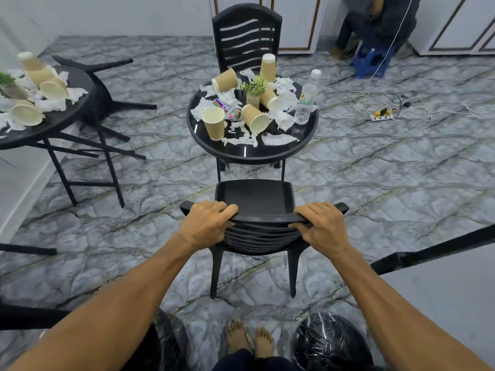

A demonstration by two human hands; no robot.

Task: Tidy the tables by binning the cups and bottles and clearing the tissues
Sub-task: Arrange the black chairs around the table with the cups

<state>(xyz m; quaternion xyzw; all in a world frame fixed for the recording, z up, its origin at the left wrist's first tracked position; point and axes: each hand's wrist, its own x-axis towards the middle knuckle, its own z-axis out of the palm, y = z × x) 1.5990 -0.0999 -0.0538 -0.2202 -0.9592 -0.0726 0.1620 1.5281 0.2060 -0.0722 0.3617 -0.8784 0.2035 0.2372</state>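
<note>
Room: marble floor [375, 183] underfoot, and straight ahead a round table [251, 156] buried in litter.
Hands: both busy. The left hand [209, 223] and right hand [321, 226] curl over the top rail of a black chair [254, 194], one at each end, gripping it.
Litter: paper cups [214, 124], tissues [278, 139] and a water bottle [306, 97] sit on that table, well beyond the chair.
Which way: dead ahead of the hands, chair seat squarely between. I reckon it must shift before any reach.
Bottle: upright at the table's right edge, so the right hand looks nearer.
Cups: mostly tipped over; one stands front left, on the left hand's side.
Bin: a black-lined bin [326, 341] sits low beside the person's right foot, behind the hands.
Second table [53, 124]: off left, with more cups and tissues.
</note>
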